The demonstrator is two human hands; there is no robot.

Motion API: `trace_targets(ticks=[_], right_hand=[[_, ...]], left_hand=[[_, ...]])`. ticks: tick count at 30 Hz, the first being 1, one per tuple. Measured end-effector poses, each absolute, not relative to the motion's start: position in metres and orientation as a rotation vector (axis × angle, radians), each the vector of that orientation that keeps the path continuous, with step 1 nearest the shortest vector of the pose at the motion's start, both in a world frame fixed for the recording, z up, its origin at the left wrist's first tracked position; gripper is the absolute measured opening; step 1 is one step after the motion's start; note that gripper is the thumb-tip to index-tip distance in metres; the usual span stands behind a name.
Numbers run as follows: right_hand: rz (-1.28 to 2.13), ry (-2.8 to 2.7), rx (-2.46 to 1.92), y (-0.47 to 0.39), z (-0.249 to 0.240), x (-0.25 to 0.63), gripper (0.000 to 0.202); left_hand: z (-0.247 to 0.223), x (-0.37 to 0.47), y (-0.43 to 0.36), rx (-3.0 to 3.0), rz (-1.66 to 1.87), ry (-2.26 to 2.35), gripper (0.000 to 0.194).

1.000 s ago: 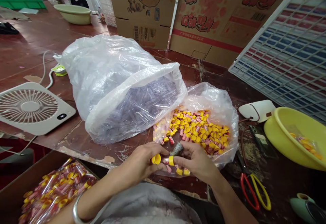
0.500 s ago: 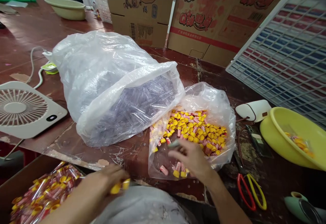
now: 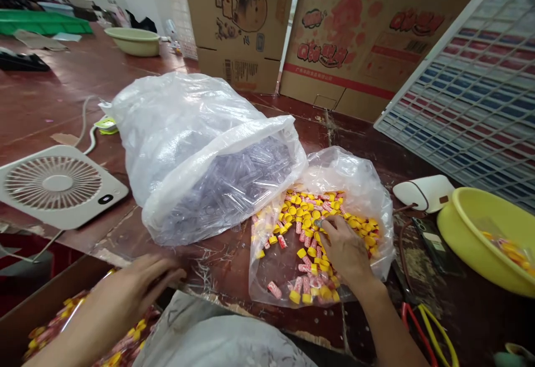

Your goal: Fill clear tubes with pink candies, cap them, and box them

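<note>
My right hand reaches into a clear plastic bag, its fingers apart and touching a heap of yellow caps. A greyish covering shows at one fingertip. Small pink-and-white patterned rolls lie loose among the caps, some joined to them. My left hand is over the box at the lower left, fingers stretched out, with nothing visible in it. Below it, the cardboard box holds many clear tubes with yellow caps and pink contents. A large white sack lies open, full of clear plastic tubes.
A white fan lies at the left. On the right are a yellow basin, a white device, a phone and scissors. Cardboard boxes and a white grid crate stand behind.
My right hand has moved farther into the heap, and more capped pieces lie near the bag's front. The yellow-capped pieces at my left hand are gone from it; that hand moved left.
</note>
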State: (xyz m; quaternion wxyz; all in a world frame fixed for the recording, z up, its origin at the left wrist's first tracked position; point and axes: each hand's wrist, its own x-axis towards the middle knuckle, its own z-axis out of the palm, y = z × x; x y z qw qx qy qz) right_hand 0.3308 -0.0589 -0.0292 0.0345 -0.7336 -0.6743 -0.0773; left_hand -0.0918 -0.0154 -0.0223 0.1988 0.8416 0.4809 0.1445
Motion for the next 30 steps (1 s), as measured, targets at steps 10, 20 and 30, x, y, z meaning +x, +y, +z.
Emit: trace_targets(ticks=[10, 20, 30], right_hand=[[-0.120, -1.871, -1.912, -0.065, -0.034, 0.344, 0.019], [1.036, -1.023, -1.339, -0.075, 0.007, 0.282, 0.025], [1.545, -1.020, -1.348, -0.073, 0.009, 0.260, 0.032]], left_hand=[[0.011, 0.083, 0.077, 2.927, 0.424, 1.417, 0.009], [0.019, 0.055, 0.024, 2.126, 0.728, 0.781, 0.017], [0.009, 0.050, -0.013, 1.950, 0.594, 0.508, 0.018]])
